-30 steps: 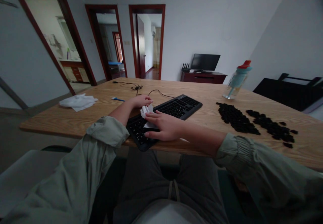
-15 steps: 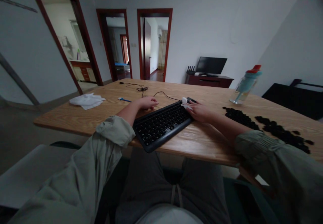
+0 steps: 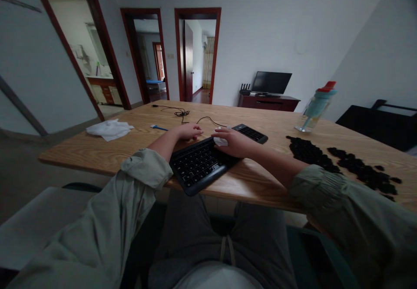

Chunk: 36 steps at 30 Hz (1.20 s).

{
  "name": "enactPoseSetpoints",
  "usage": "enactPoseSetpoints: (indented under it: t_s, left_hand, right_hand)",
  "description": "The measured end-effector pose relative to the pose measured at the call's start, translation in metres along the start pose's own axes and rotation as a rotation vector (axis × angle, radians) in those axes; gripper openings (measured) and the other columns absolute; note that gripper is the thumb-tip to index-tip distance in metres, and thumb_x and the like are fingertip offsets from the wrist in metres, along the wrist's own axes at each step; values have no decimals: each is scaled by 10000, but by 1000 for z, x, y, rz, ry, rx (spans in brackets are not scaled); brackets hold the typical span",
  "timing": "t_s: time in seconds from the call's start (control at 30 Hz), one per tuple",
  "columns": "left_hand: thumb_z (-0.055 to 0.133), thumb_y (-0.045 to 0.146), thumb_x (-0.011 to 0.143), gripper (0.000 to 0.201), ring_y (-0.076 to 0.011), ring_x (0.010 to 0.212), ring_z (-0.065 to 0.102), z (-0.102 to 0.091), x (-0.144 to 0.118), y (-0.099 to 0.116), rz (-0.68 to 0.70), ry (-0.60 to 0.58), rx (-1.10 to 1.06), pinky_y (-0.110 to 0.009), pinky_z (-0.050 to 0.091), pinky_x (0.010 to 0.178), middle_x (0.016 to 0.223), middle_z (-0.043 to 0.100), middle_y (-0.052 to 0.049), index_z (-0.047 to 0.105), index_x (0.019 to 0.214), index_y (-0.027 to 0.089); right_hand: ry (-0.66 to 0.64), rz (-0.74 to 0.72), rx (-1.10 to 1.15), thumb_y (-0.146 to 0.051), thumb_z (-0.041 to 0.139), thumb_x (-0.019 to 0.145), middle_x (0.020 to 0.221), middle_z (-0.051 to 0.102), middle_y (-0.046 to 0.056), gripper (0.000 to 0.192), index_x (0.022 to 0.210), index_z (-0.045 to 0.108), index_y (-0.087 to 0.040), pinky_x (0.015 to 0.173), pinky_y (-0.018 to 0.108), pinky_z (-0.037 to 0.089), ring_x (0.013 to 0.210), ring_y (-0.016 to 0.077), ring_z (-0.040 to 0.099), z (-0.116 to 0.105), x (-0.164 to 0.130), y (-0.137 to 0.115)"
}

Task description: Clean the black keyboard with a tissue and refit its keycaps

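A black keyboard (image 3: 200, 166) lies at a slant on the table's front edge, its left corner jutting past the edge. My right hand (image 3: 237, 143) presses a crumpled white tissue (image 3: 220, 141) onto the keyboard's middle and covers part of the key area. To the right of that hand the keyboard's number pad end shows. Behind the back edge rests my left hand (image 3: 190, 131), fingers loosely curled and holding nothing visible. Its wrist is beside the keyboard's left end. A small blue brush-like tool (image 3: 159, 127) lies left of this hand.
On the wooden table (image 3: 130, 159) are a white cloth or tissue (image 3: 110, 129) at left and a coiled black cable (image 3: 182, 113) at the back. Piles of small black pieces (image 3: 309, 154), which look like keycaps, lie at right near a water bottle (image 3: 314, 109).
My right hand has slid left along the keyboard with the tissue, uncovering the number pad end. My left hand stays in nearly the same place.
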<state>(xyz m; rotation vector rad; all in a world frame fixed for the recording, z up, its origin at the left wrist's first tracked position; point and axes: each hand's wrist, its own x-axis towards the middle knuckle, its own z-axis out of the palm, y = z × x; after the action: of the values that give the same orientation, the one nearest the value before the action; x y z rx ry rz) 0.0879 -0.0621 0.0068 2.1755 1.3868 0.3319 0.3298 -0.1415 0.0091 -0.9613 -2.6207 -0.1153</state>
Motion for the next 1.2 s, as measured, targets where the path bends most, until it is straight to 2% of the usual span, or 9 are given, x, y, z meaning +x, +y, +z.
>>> enactPoseSetpoints:
  t_s: [0.1, 0.2, 0.3, 0.43, 0.63, 0.8, 0.97, 1.2]
  left_hand:
    - [516, 409, 883, 315, -119, 618, 518, 1, -1, 1, -6, -2, -14, -230, 398, 545, 809, 622, -46, 613, 1040, 154]
    - [507, 417, 883, 316, -115, 600, 506, 3, 0, 0, -24, -6, -36, -232, 381, 526, 815, 621, -47, 609, 1034, 158]
    - [521, 436, 865, 326, -117, 593, 501, 3, 3, -3, -12, -10, -16, -241, 377, 519, 809, 618, -47, 617, 1005, 158]
    - [549, 451, 838, 337, -120, 589, 507, 2, 5, -7, 5, 1, 13, -246, 381, 525, 803, 623, -50, 625, 1000, 165]
    - [519, 381, 846, 264, -112, 588, 503, 2, 6, -7, 7, -17, -7, -228, 356, 489, 804, 611, -44, 609, 966, 164]
    - [528, 427, 845, 313, -122, 635, 532, 2, 5, -5, 22, -25, 12, -222, 387, 534, 837, 627, -47, 615, 1010, 176]
    - [523, 490, 850, 382, -117, 611, 507, 2, 3, -4, -36, -11, 39, -222, 386, 547, 843, 628, -47, 607, 1068, 188]
    - [483, 449, 890, 351, -108, 590, 478, 2, -4, 4, 3, -24, 58, -215, 350, 511, 814, 601, -48, 601, 1047, 158]
  right_hand:
    - [-55, -32, -2, -283, 533, 887, 1318, 595, 105, 311, 1134, 703, -199, 979, 360, 440, 1131, 234, 594, -8, 19, -16]
    - [-168, -66, -74, -197, 540, 847, 1197, 659, 103, 238, 976, 738, -174, 921, 327, 447, 1028, 214, 620, -14, 35, -20]
    - [-263, -96, -130, -165, 526, 822, 1082, 692, 96, 228, 924, 729, -165, 866, 312, 447, 927, 197, 622, -14, 45, -20]
    - [-298, -148, -177, -150, 505, 806, 1053, 693, 99, 224, 887, 714, -154, 877, 304, 436, 935, 192, 612, -13, 50, -20]
    - [-280, -149, -200, -163, 529, 770, 1007, 681, 86, 170, 842, 683, -165, 864, 277, 434, 927, 181, 608, -13, 49, -25]
    - [-220, -73, -128, -175, 567, 736, 1061, 655, 75, 148, 841, 671, -172, 846, 284, 440, 906, 172, 602, -18, 47, -21]
    - [-191, -47, -44, -182, 601, 726, 1055, 662, 72, 103, 796, 676, -184, 857, 303, 453, 924, 186, 611, -22, 48, -15]
    - [-139, 0, -18, -209, 593, 765, 995, 683, 76, 167, 882, 707, -177, 857, 317, 459, 906, 184, 615, -26, 53, -13]
